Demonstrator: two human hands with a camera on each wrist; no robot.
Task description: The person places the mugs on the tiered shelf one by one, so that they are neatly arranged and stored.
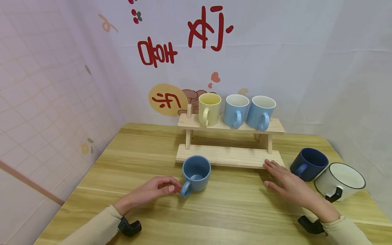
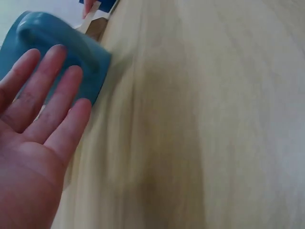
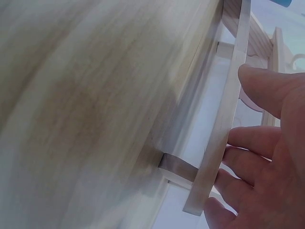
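Observation:
A grey-blue mug (image 1: 198, 178) stands upright on the table in front of a two-tier wooden rack (image 1: 226, 157), its handle turned toward the person. Close beside that handle is the left hand (image 1: 156, 191), its fingers loosely extended and holding nothing. In the left wrist view the spread fingers overlap the mug (image 2: 95, 67) near its handle. The right hand (image 1: 288, 183) lies with fingers outstretched at the right end of the rack's lower shelf. Its fingertips are right at the shelf's front edge (image 3: 221, 124) in the right wrist view.
On the upper shelf stand a yellow mug (image 1: 211, 110) and two light blue mugs, one in the middle (image 1: 234, 114) and one at the right (image 1: 258, 114). A navy mug (image 1: 301, 165) and a white mug with a black rim (image 1: 332, 182) stand on the table at right.

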